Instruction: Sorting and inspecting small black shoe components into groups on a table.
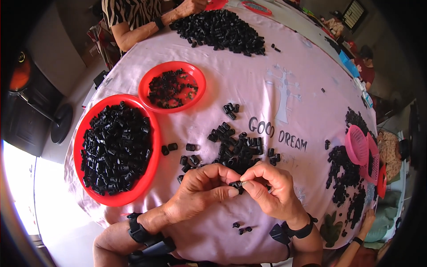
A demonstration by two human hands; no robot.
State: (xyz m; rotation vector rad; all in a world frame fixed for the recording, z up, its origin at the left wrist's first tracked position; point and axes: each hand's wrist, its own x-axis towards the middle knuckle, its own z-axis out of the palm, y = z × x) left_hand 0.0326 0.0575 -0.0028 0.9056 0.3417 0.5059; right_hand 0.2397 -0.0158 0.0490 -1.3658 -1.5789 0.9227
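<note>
Close to the table's near edge, my left hand (pixel 202 189) pinches a small black plastic part (pixel 237 184) between thumb and fingers. My right hand (pixel 269 189) meets it from the other side, thumb and forefinger closed on a tiny metallic piece, perhaps a spring, at the part's end. Fingertips hide most of both pieces. Just beyond my hands lies a loose pile of black cylindrical parts (pixel 238 147), with several strays to its left. A few smaller black pieces (pixel 241 230) rest on the cloth between my forearms.
A large red basin (pixel 153 171) heaped with black parts stands at left, beside a smaller red dish (pixel 201 95) of little black pieces. Across the pink tablecloth (pixel 293 178), a co-worker's arm (pixel 133 38) rests by a big black heap (pixel 222 33). Pink baskets (pixel 356 144) and other people are at right.
</note>
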